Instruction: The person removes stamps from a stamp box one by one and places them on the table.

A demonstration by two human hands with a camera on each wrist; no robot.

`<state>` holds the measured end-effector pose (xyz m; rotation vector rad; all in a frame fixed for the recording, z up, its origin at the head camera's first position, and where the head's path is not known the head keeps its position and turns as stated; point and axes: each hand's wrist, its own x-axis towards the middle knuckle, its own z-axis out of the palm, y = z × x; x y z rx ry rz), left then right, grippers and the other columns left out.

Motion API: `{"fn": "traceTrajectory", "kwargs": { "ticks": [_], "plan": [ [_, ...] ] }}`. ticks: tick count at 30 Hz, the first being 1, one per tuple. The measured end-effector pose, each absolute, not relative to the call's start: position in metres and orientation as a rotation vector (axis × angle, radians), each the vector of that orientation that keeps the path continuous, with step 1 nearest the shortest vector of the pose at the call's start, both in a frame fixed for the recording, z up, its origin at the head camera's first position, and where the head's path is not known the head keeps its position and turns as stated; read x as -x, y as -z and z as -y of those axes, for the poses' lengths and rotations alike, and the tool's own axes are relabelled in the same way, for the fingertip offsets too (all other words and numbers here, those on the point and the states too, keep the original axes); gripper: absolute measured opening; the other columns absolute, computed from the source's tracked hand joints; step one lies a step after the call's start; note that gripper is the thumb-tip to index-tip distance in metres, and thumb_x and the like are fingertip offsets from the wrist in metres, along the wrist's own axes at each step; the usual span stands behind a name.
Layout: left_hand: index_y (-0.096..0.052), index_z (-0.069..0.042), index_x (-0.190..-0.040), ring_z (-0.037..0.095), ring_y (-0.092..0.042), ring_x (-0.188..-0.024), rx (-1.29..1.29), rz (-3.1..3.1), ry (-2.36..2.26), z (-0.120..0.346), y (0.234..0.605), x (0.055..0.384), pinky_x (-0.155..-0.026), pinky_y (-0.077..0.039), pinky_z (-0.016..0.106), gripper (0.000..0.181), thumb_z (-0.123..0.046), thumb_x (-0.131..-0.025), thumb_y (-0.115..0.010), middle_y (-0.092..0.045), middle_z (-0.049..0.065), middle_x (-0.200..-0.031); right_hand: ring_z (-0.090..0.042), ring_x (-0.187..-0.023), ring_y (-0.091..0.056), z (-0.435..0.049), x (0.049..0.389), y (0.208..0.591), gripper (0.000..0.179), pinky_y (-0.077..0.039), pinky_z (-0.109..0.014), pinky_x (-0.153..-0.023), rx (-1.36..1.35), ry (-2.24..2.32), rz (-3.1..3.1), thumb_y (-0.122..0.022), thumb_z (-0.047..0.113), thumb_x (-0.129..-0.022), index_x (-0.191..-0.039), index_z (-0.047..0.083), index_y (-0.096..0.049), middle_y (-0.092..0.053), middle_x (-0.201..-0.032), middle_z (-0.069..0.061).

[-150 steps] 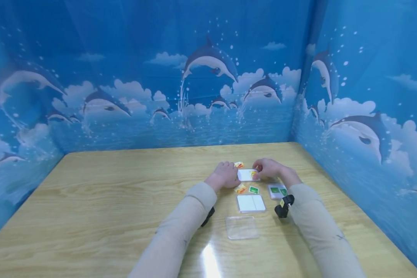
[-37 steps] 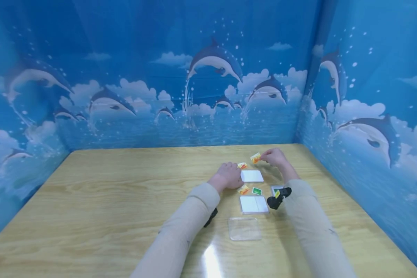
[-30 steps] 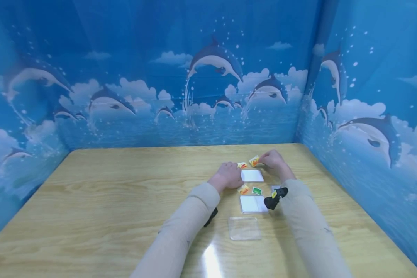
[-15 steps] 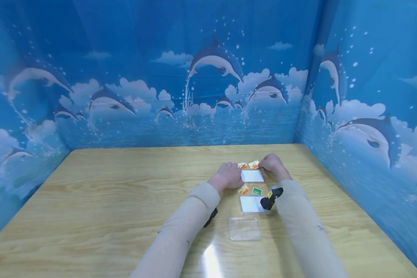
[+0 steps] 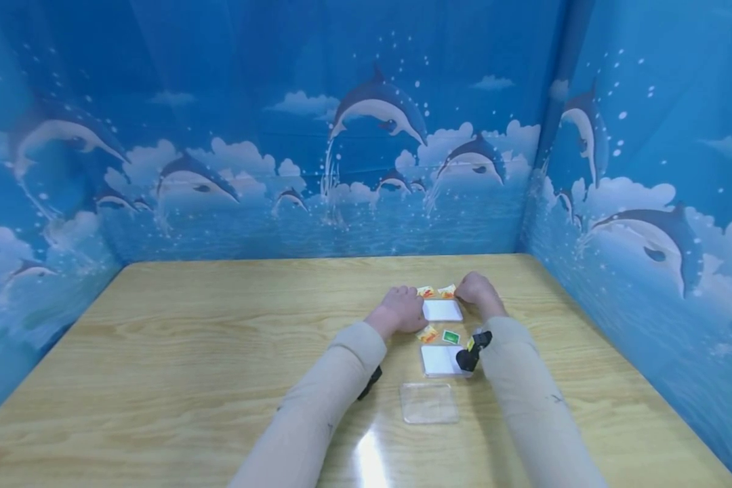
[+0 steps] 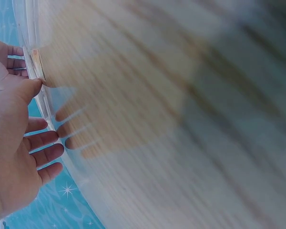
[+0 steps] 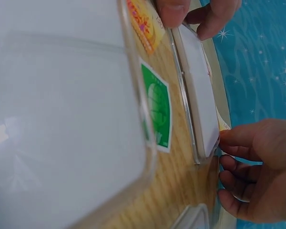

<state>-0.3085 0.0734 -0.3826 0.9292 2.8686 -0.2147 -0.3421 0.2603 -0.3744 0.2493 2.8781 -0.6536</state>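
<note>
1. Dolphin-print cloth is walling in the table from 9 through 12 to 3 o'clock.
2. Wooden table is filling the lower part of the head view, glare showing near its 6 o'clock edge.
3. Pale sleeves: left sleeve is pointing toward 1 o'clock, right sleeve toward 11.
4. Left hand is gripping the 9 o'clock end of a white box, thumb at the near edge, a finger at the far one.
5. Right hand is pinching an upper orange stamp by its 3 o'clock edge, fingers curled together.
6. Clear plastic tray is lying nearest the person, at 6 o'clock from the boxes.
7. Second box, white-topped, is sitting between tray and gripped box.
8. White box is lying flat, farthest out.
9. Stamps, around the white box: upper orange stamp at 1 o'clock, another orange stamp at 11, lower orange stamp at 7, green stamp at 5.
</note>
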Motion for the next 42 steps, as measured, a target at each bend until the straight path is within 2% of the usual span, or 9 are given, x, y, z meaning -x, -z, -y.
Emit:
{"fn": "traceTrajectory", "kwargs": {
  "ticks": [6,14,21,31,42],
  "plan": [
    [-0.051,-0.011,-0.13,0.02,-0.042,-0.119,-0.924,-2.863,0.214,-0.073,0.381,0.307,-0.102,-0.03,0.035,0.052,-0.048,-0.094,-0.041,-0.048,0.006,-0.127,-0.026,-0.077,-0.053,-0.259,0.343,0.376,0.015,-0.046,-0.039,-0.072,-0.259,0.58,-2.867,-0.054,0.013,-0.085,-0.082,0.001,-0.061,-0.058,-0.084,-0.013],
    [-0.051,-0.01,-0.13,0.02,-0.043,-0.116,-0.933,-2.865,0.196,-0.072,0.382,0.308,-0.101,-0.032,0.035,0.053,-0.048,-0.095,-0.04,-0.049,0.006,-0.126,-0.028,-0.082,-0.056,-0.26,0.342,0.376,0.018,-0.046,-0.042,-0.077,-0.227,0.538,-2.866,-0.053,0.015,-0.086,-0.091,0.0,-0.063,-0.06,-0.09,-0.014],
    [-0.046,-0.009,-0.134,0.022,-0.041,-0.121,-0.917,-2.855,0.117,-0.07,0.381,0.309,-0.103,-0.029,0.038,0.058,-0.05,-0.094,-0.04,-0.047,0.007,-0.131,-0.03,-0.089,-0.055,-0.262,0.337,0.37,0.026,-0.046,-0.043,-0.079,-0.202,0.611,-2.803,-0.055,0.016,-0.088,-0.104,-0.004,-0.06,-0.06,-0.099,-0.018],
    [-0.047,-0.009,-0.134,0.023,-0.039,-0.124,-0.928,-2.834,0.077,-0.065,0.378,0.309,-0.105,-0.026,0.038,0.056,-0.048,-0.095,-0.039,-0.047,0.008,-0.133,-0.029,-0.096,-0.054,-0.262,0.332,0.36,0.033,-0.045,-0.043,-0.078,-0.196,0.656,-2.742,-0.053,0.023,-0.092,-0.114,-0.001,-0.056,-0.058,-0.105,-0.016],
    [-0.051,-0.007,-0.129,0.023,-0.047,-0.114,-0.936,-2.928,0.129,-0.058,0.369,0.312,-0.099,-0.035,0.038,0.05,-0.044,-0.096,-0.04,-0.054,0.009,-0.122,-0.029,-0.095,-0.054,-0.263,0.318,0.35,0.035,-0.046,-0.042,-0.078,0.017,0.561,-2.847,-0.049,0.026,-0.095,-0.115,-0.002,-0.055,-0.058,-0.109,-0.018]
  ]
}}
